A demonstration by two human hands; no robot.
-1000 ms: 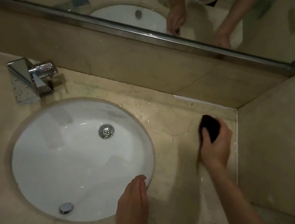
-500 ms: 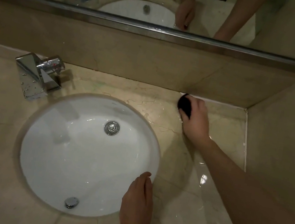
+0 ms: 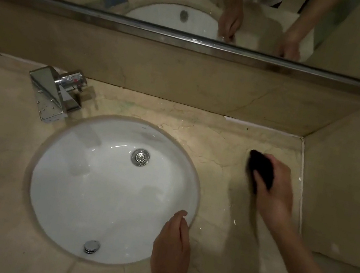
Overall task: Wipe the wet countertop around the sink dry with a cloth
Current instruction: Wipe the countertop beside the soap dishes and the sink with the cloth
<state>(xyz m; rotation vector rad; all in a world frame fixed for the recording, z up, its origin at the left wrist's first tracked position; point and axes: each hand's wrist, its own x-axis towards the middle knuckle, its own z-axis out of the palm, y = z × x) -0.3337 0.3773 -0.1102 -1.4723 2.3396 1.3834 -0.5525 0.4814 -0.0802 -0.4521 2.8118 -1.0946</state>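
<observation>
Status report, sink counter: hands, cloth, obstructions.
Right hand gripping dark cloth, pressed on countertop right of sink. Left hand open, resting at sink rim. Nothing in the way.

Tabletop: beige veined marble, glossy, wet sheen and light glare on the right part, w/ a white sealant strip along the back-right edge and right wall. Round white sink set into it, centre-left. Chrome faucet stands on it at back left, just beside the sink rim. Dark cloth pressed on it right of the sink, under the right hand. Left hand rests at the sink's front-right rim.
</observation>
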